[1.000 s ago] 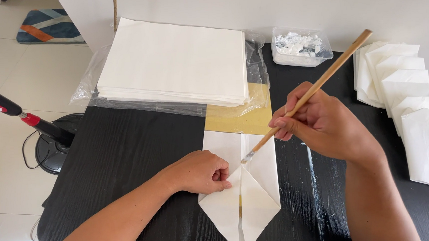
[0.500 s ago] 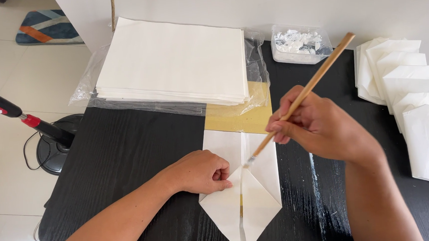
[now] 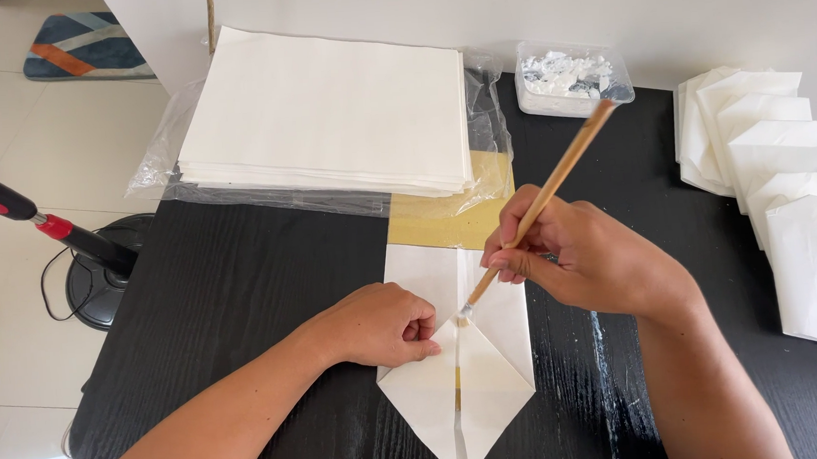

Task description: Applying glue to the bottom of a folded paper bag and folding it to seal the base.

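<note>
- Folded white paper (image 3: 465, 377) lies on the black table (image 3: 242, 296), near its front edge, with 2 flaps meeting along a centre seam and the lower end coming to a point.
- Left hand (image 3: 381, 326) rests on the paper's left flap, fingers curled into a loose fist, knuckles pressing the flap flat.
- Right hand (image 3: 580, 257) pinches a wooden-handled brush (image 3: 544, 202) between thumb and fingers, the handle tilted up and away to the right.
- Brush tip touches the paper at the top of the seam, just beside the left hand's fingertips.
- A yellowish sheet (image 3: 451, 222) shows under the paper's far end.
- Behind it, a thick stack of white sheets (image 3: 326, 112) sits on clear plastic wrap (image 3: 163, 159).
- A clear plastic tub (image 3: 569, 78) holding white lumps stands at the table's far edge, near the brush handle's end.
- Along the right side, a row of finished folded white pieces (image 3: 773, 169) overlaps, well apart from both hands.
- On the tiled floor to the left stands a fan (image 3: 50, 232) with a red grille and a round black base.
</note>
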